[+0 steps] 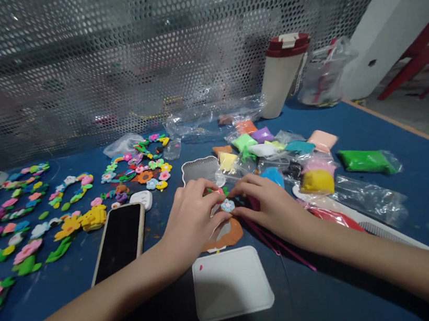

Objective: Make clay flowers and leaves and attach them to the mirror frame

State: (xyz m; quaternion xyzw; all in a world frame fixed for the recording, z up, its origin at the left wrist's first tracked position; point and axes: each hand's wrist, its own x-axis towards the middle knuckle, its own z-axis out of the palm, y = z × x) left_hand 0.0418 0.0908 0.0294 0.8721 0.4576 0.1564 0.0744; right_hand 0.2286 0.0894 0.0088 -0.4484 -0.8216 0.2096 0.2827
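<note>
Apparently pinches the pale blue flower with fingers of the right hand, at the far side of the brown-bordered piece, perhaps to steady something so small; has fingers of the left hand curled close opposite, cannot tell if gripping; has coloured packets near at right, presumably for easy reach.

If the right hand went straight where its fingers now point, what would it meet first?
The right hand would probably meet the light-blue flower first, then the left hand; exact depth is unclear.
</note>
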